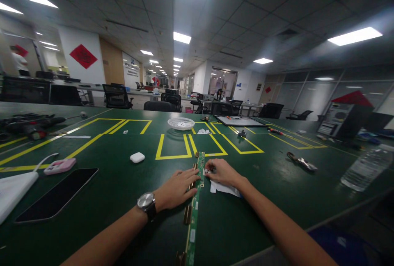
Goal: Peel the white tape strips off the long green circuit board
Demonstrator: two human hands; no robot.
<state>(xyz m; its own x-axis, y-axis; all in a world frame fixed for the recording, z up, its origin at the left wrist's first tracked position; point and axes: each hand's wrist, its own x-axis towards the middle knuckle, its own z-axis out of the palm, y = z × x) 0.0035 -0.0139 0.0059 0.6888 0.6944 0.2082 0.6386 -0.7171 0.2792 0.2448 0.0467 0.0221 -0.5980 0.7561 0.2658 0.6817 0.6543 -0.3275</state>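
At left, a white slab runs out of view, and a black phone lies just beside it; between the phone and the left hand the green desk shows bare. That hand rests across the long circuit board, fingers slightly spread; the board lies lengthwise and leaves view at the bottom. The right hand bends thumb and fingers together at the board's right side, beside a small white piece; I cannot tell whether they pinch it. Past the right forearm, bare desk reaches a slanting near edge. Around these, left to right: dark tools, a pink case, a white case, a white basket beyond the board, a white sheet partly under the right hand, a metal tool, and a clear bottle standing near the right edge.
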